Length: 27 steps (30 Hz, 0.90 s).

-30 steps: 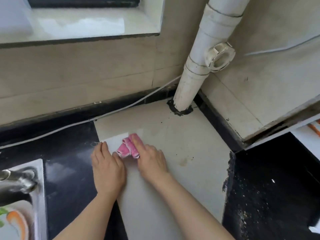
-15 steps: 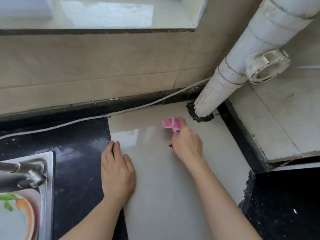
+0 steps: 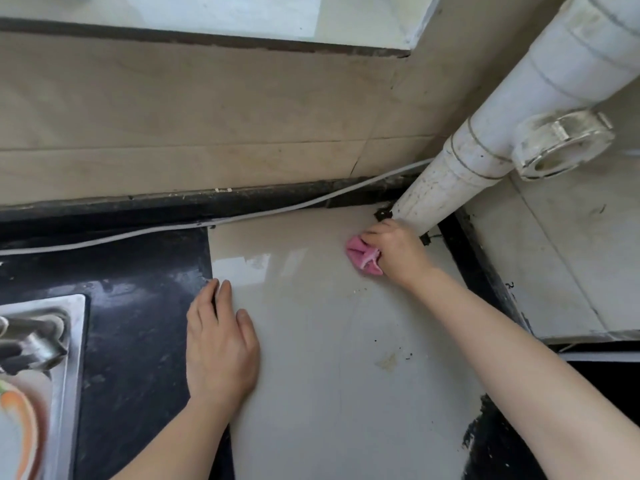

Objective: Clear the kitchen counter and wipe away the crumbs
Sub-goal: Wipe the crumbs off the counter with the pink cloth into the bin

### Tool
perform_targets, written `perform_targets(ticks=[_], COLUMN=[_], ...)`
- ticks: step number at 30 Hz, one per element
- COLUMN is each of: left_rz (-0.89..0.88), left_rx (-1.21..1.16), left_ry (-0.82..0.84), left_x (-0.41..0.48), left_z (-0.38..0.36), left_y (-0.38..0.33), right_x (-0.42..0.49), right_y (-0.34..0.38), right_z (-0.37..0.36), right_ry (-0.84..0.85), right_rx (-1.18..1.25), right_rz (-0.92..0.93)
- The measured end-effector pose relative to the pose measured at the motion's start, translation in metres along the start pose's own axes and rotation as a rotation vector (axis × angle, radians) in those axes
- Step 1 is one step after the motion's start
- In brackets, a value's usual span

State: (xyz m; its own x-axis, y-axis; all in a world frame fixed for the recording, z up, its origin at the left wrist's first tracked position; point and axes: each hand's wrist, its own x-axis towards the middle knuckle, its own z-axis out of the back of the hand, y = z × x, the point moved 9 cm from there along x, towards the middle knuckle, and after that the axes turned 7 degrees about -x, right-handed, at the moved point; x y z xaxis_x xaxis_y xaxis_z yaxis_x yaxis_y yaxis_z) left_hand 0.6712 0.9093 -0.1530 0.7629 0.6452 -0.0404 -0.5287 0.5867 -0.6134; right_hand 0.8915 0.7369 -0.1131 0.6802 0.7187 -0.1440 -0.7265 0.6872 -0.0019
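Note:
A crumpled pink cloth (image 3: 362, 256) lies on the beige counter tile (image 3: 329, 358), pressed down at the foot of the white drain pipe (image 3: 460, 168). My right hand (image 3: 398, 251) grips the cloth, with its fingertips right against the pipe's base. My left hand (image 3: 218, 344) rests flat on the counter, fingers straight, over the seam between the beige tile and the black counter (image 3: 138, 341). Small dark crumbs (image 3: 403, 355) and a faint yellowish stain are scattered on the tile below my right forearm.
A steel sink (image 3: 65, 368) with a faucet (image 3: 31, 337) sits at the left. A white cable (image 3: 173, 226) runs along the back wall's black strip. A tiled boxed ledge (image 3: 571, 265) rises at the right, with a window sill (image 3: 242, 19) above.
My right hand has carried the pink cloth from beside my left hand up and right to the pipe's base. My left hand has stayed flat on the counter.

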Motion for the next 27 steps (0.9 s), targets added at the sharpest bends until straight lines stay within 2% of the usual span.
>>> perform_targets(ticks=[5, 9, 11, 14, 18, 21, 23, 25, 27], left_rz=[-0.001, -0.013, -0.013, 0.004, 0.004, 0.007, 0.006, 0.0, 0.001], left_rx=[-0.01, -0.005, 0.0, -0.007, -0.005, -0.006, -0.004, -0.001, 0.006], left_ry=[0.0, -0.002, 0.0, 0.004, 0.016, 0.021, 0.021, 0.017, 0.013], left_x=[0.0, -0.001, 0.002, 0.0, -0.001, -0.003, -0.003, -0.002, -0.002], left_z=[0.003, 0.004, 0.004, 0.004, 0.004, 0.005, 0.005, 0.005, 0.005], left_y=[-0.001, -0.004, -0.003, -0.002, -0.004, -0.006, -0.007, -0.008, -0.008], right_x=[-0.054, -0.007, 0.019, 0.019, -0.049, -0.099, -0.107, -0.082, -0.044], right_y=[-0.013, -0.007, 0.015, 0.038, 0.038, 0.035, 0.025, 0.006, -0.016], right_z=[-0.003, 0.028, 0.022, -0.006, -0.022, -0.028, -0.026, -0.01, 0.006], right_ry=[0.282, 0.015, -0.024, 0.063, 0.208, 0.425, 0.531, 0.427, 0.192], right_rx=[0.066, 0.311, 0.332, 0.295, 0.333, 0.259, 0.314, 0.458, 0.379], right_rz=[-0.007, -0.162, -0.18, -0.174, -0.08, 0.058, 0.05, -0.083, -0.192])
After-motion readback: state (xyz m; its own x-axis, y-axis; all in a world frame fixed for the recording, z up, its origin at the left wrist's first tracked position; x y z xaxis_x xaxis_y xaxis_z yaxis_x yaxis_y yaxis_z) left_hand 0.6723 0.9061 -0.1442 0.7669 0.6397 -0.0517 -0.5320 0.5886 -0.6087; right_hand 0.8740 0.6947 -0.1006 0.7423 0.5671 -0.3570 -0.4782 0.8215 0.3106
